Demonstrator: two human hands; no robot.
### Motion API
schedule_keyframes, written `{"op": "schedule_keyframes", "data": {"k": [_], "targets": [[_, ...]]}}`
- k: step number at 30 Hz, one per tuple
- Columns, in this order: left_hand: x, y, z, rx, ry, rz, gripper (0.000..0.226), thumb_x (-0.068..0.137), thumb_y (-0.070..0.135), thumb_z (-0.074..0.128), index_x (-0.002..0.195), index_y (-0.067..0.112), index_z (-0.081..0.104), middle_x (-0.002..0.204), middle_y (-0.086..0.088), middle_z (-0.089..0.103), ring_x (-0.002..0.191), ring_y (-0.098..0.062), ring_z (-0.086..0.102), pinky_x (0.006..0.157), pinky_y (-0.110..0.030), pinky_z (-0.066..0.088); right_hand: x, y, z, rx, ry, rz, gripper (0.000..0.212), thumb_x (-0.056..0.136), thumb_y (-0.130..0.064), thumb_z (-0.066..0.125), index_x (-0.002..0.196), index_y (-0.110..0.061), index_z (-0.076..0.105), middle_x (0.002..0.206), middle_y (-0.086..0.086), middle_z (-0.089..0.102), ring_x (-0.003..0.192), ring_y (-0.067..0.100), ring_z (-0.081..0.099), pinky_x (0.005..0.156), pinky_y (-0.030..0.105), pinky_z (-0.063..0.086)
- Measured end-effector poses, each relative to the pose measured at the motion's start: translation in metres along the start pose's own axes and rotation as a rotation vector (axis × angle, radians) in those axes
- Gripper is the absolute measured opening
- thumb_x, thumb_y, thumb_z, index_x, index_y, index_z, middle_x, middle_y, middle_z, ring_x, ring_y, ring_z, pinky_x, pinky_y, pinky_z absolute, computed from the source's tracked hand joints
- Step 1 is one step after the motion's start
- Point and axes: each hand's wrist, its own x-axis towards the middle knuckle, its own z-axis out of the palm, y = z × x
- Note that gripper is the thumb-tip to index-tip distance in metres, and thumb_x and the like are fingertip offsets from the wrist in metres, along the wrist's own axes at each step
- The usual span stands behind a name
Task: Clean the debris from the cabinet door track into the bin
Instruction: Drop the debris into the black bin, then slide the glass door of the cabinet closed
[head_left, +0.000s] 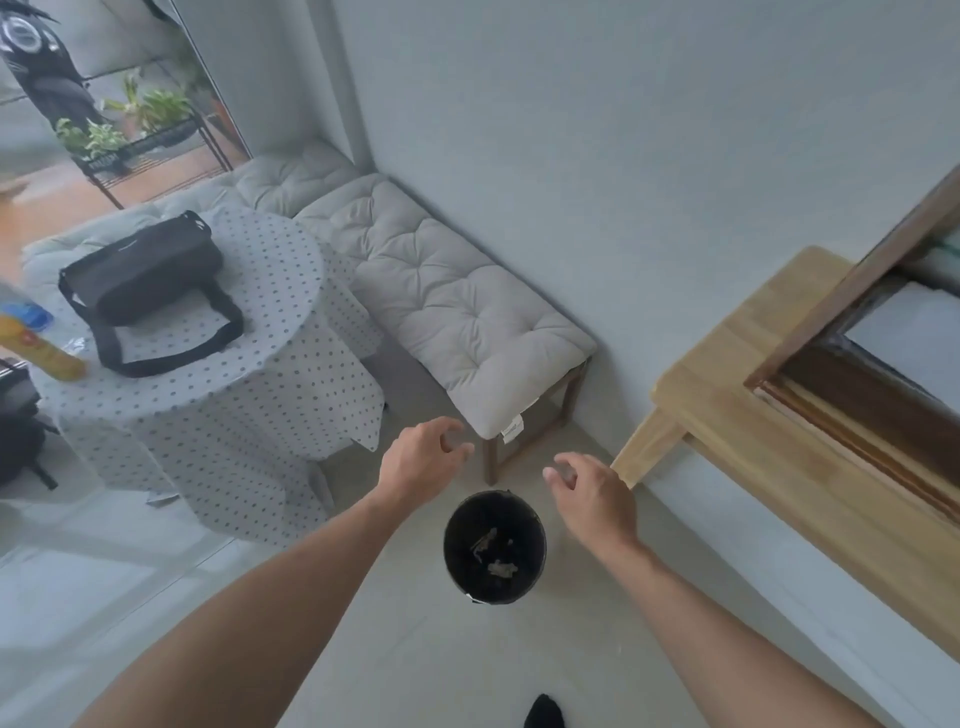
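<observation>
A small round black bin (457, 525) stands on the pale floor below me, with a few grey scraps of debris (496, 556) lying inside it. My left hand (423, 460) hovers above and to the left of the bin, fingers loosely curled and apart, nothing in it. My right hand (595, 493) hangs above and to the right of the bin, fingers spread and empty. The wooden cabinet (769, 395) with its dark door track (872, 415) is at the right edge.
A cushioned bench (447, 301) runs along the wall behind the bin. A round table with a dotted cloth (218, 395) stands at the left and carries a black bag (145, 275). My foot in a dark sock (543, 712) shows at the bottom.
</observation>
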Motion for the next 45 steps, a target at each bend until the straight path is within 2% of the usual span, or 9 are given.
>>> {"op": "schedule_keyframes", "data": {"k": [4,12,19,26,30,36,40,43,45], "targets": [[0.009,0.048,-0.005,-0.026,0.006,0.072,0.041,0.093,0.047,0.070,0.133,0.034,0.070,0.084,0.021,0.068,0.085,-0.011,0.069,0.078,-0.036,0.058,0.000,0.002,-0.052,0.017,0.132,-0.011,0.032,0.096,-0.049,0.064,0.116,-0.026,0.073,0.082,-0.015,0.059,0.077,0.014,0.059,0.066,0.030,0.044],[0.027,0.144,-0.012,-0.048,-0.040,0.309,0.042,0.095,0.055,0.067,0.134,0.039,0.066,0.094,0.020,0.071,0.082,-0.006,0.067,0.071,-0.031,0.052,-0.016,0.020,-0.145,0.033,0.386,0.056,0.030,0.093,-0.053,0.061,0.111,-0.031,0.073,0.082,-0.014,0.069,0.079,0.014,0.065,0.068,0.029,0.043],[0.032,0.208,-0.014,-0.010,-0.068,0.498,0.040,0.096,0.050,0.069,0.134,0.036,0.068,0.099,0.016,0.072,0.105,-0.019,0.069,0.093,-0.040,0.057,-0.053,0.036,-0.195,0.013,0.600,0.188,0.030,0.094,-0.054,0.062,0.115,-0.035,0.071,0.088,-0.014,0.073,0.086,0.017,0.069,0.071,0.033,0.050],[0.023,0.258,0.005,-0.050,-0.150,0.653,0.048,0.096,0.052,0.072,0.139,0.034,0.064,0.097,0.020,0.070,0.099,-0.016,0.068,0.091,-0.042,0.059,-0.104,0.073,-0.239,0.007,0.737,0.364,0.029,0.094,-0.052,0.063,0.117,-0.036,0.070,0.096,-0.014,0.075,0.092,0.016,0.070,0.072,0.031,0.049],[0.009,0.280,0.020,-0.045,-0.176,0.696,0.055,0.095,0.054,0.072,0.146,0.037,0.057,0.105,0.020,0.071,0.102,-0.015,0.068,0.091,-0.041,0.059,-0.125,0.092,-0.258,0.001,0.790,0.421,0.031,0.094,-0.053,0.062,0.120,-0.037,0.069,0.103,-0.014,0.075,0.096,0.016,0.070,0.071,0.029,0.040],[0.001,0.291,0.036,0.009,-0.225,0.744,0.063,0.095,0.058,0.069,0.152,0.040,0.052,0.107,0.022,0.073,0.103,-0.012,0.064,0.090,-0.038,0.055,-0.143,0.114,-0.272,0.003,0.815,0.477,0.034,0.095,-0.053,0.061,0.123,-0.036,0.068,0.107,-0.012,0.076,0.101,0.018,0.070,0.077,0.034,0.048],[0.001,0.292,0.042,0.027,-0.206,0.726,0.061,0.095,0.057,0.069,0.151,0.039,0.054,0.111,0.020,0.068,0.107,-0.015,0.065,0.092,-0.040,0.057,-0.156,0.125,-0.278,-0.026,0.879,0.476,0.030,0.095,-0.048,0.065,0.120,-0.032,0.069,0.102,-0.012,0.075,0.094,0.016,0.071,0.071,0.031,0.045],[0.001,0.294,0.042,-0.031,-0.144,0.712,0.071,0.094,0.057,0.070,0.157,0.033,0.047,0.126,0.011,0.065,0.110,-0.015,0.062,0.090,-0.038,0.055,-0.164,0.132,-0.286,-0.073,0.957,0.429,0.026,0.096,-0.041,0.067,0.118,-0.029,0.070,0.104,-0.011,0.071,0.090,0.018,0.070,0.066,0.031,0.045],[0.002,0.298,0.041,-0.078,-0.143,0.717,0.083,0.094,0.055,0.072,0.163,0.032,0.034,0.141,0.004,0.061,0.117,-0.018,0.062,0.094,-0.041,0.056,-0.168,0.137,-0.292,-0.129,0.989,0.392,0.028,0.096,-0.035,0.068,0.122,-0.025,0.070,0.109,-0.005,0.066,0.099,0.023,0.066,0.066,0.034,0.050]]}}
